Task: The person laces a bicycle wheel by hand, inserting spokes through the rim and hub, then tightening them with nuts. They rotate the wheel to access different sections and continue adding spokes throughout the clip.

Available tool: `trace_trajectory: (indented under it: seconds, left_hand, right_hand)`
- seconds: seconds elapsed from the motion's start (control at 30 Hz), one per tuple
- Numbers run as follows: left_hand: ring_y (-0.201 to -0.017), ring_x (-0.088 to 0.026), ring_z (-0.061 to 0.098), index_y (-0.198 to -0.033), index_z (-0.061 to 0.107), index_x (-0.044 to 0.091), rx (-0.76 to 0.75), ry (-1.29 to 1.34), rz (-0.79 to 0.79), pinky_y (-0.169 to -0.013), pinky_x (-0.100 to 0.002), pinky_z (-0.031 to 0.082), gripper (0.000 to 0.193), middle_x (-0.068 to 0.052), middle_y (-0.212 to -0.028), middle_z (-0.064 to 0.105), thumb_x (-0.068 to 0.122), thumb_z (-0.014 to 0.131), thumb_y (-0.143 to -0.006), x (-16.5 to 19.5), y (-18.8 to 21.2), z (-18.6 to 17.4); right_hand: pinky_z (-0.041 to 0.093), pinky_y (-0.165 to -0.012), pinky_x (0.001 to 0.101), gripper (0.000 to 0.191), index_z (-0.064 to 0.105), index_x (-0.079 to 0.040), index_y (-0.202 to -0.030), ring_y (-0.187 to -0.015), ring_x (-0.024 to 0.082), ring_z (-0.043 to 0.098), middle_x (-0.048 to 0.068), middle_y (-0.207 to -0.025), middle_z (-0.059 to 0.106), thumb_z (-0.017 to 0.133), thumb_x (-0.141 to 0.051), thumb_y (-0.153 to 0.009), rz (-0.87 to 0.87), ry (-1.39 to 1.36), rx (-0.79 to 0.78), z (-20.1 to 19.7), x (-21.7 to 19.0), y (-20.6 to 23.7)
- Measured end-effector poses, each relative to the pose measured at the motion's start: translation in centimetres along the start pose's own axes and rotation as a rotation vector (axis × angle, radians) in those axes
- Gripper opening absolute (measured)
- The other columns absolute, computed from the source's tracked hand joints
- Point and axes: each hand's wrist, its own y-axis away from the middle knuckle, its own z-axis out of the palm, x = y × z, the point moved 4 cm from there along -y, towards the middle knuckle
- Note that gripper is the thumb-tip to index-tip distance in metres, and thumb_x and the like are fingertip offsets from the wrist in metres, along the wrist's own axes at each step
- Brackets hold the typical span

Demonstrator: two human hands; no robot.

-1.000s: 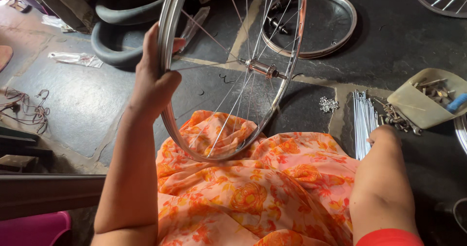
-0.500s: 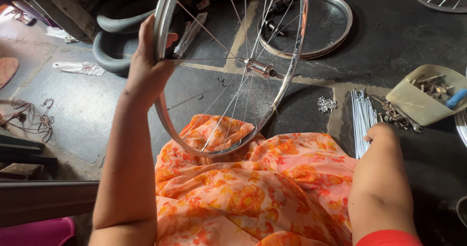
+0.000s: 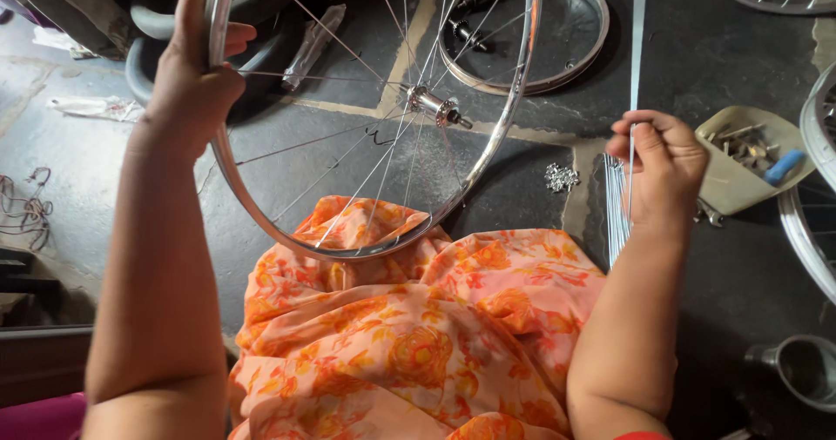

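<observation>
Left hand (image 3: 193,66) fingers wrapped around wheel rim (image 3: 496,135), right hand (image 3: 659,163) fingers pinching raised spoke (image 3: 637,57).

Dark concrete floor (image 3: 104,161) w/ painted line (image 3: 348,107), daylit; dusty at left.

Both forearms are reaching forward; the left hand (image 3: 193,79) is curling closed in a grip up high, the right hand (image 3: 659,163) is pinching fingertips together

I see a glossy metal rim (image 3: 496,157), thin shiny steel spokes (image 3: 616,205), soft orange cloth (image 3: 418,327), matt rough floor (image 3: 723,48).
</observation>
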Motion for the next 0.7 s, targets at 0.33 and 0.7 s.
trace_trajectory:
  seconds: [0.33, 0.7]
  left_hand:
    - [-0.133, -0.024, 0.063, -0.161, 0.031, 0.03, -0.034, -0.056, -0.091, -0.093, -0.037, 0.055, 0.097, -0.009, -0.138, 0.066, -0.015, 0.048, -0.077, -0.5, -0.9, -0.4]
    - [-0.136, -0.024, 0.062, -0.163, 0.027, 0.03, -0.049, -0.058, -0.066, -0.093, -0.036, 0.056, 0.093, -0.01, -0.141, 0.066, -0.014, 0.052, -0.084, -0.4, -0.4, 0.0]
  right_hand:
    - [0.06, -0.085, 0.0326, 0.013, 0.065, 0.007, -0.116, -0.089, 0.022, 0.069, 0.016, -0.103, 0.069, 0.067, 0.004, -0.103, -0.166, -0.042, -0.248, 6.9, 3.0, -0.3]
    - [0.063, -0.086, 0.0343, 0.015, 0.069, 0.006, -0.112, -0.084, 0.023, 0.072, 0.017, -0.102, 0.072, 0.063, -0.003, -0.102, 0.037, -0.239, -0.166, 6.3, 0.9, -0.5]
